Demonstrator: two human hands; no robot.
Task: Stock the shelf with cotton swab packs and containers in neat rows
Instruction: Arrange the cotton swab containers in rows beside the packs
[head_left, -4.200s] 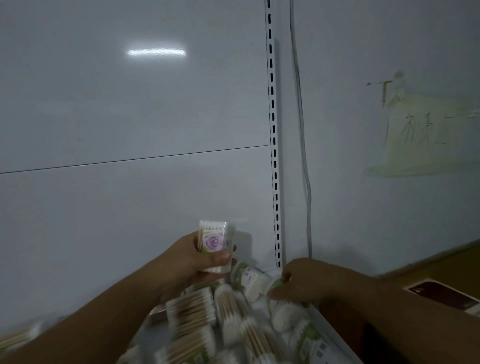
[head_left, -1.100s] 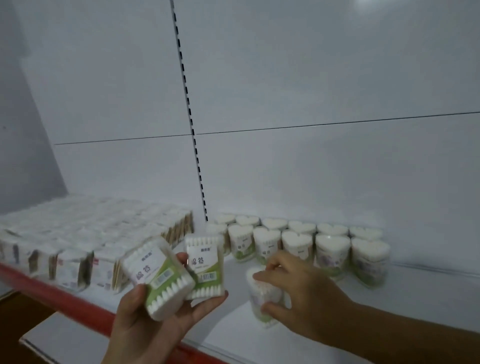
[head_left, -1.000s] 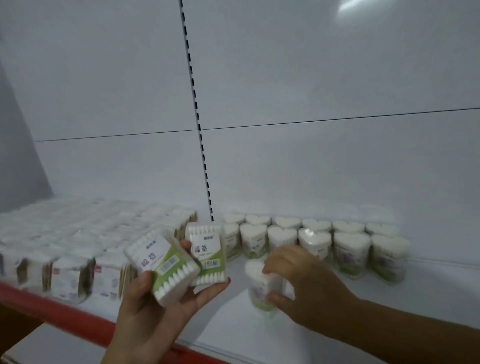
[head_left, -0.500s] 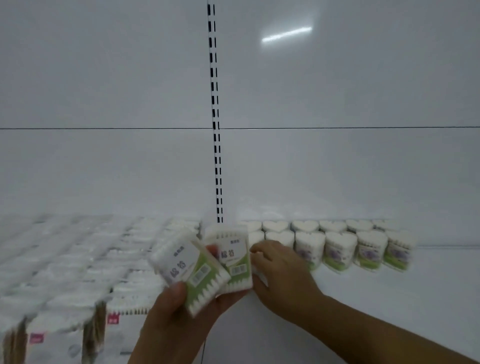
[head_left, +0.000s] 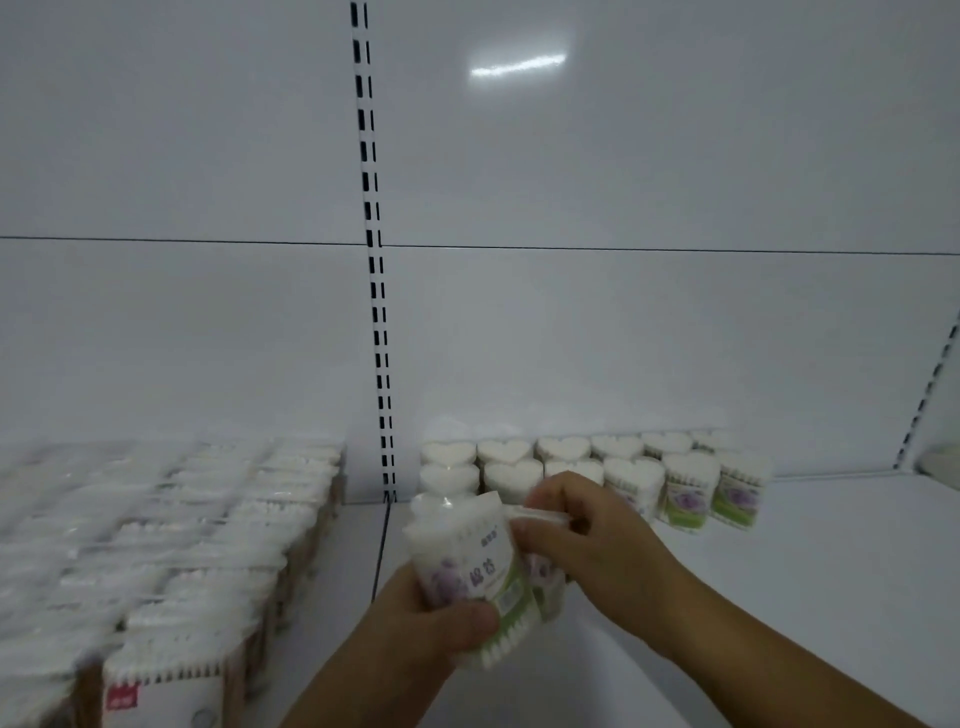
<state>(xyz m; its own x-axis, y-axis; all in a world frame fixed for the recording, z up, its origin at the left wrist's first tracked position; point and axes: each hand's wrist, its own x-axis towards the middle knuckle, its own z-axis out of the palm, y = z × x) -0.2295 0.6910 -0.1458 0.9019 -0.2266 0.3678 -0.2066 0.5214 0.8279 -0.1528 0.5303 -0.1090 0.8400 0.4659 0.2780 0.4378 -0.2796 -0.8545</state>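
White back panel (head_left: 623, 338) and white shelf (head_left: 805, 582), divided by a slotted upright (head_left: 375, 291), seen from just behind the person stocking. Left of the upright, flat swab packs (head_left: 208, 530) fill the bay in close rows from back to front edge. Right of it, heart-shaped containers (head_left: 634, 475) stand upright in two rows against the back panel, with bare shelf in front of them and to their right.

About a second ago the right hand (head_left: 592, 545) was on the shelf, steadying a single container in front of those rows, while the left hand (head_left: 431, 623) held two green-labelled packs fanned apart. The right hand has since left the shelf and come across to the left hand. It now meets the held packs (head_left: 467, 566) in mid-air, above the shelf's front part and just before the containers. The left thumb is pressed across the lower face of the nearer pack; its other fingers are hidden behind. The right fingers are curled and appear to pinch the top edge of the second pack (head_left: 545, 582), though motion blur makes the exact grip uncertain.

Judged from this, one placement is finished and the next item is being drawn from the left hand's stock, probably to extend the rows on the right bay, where ample room remains.
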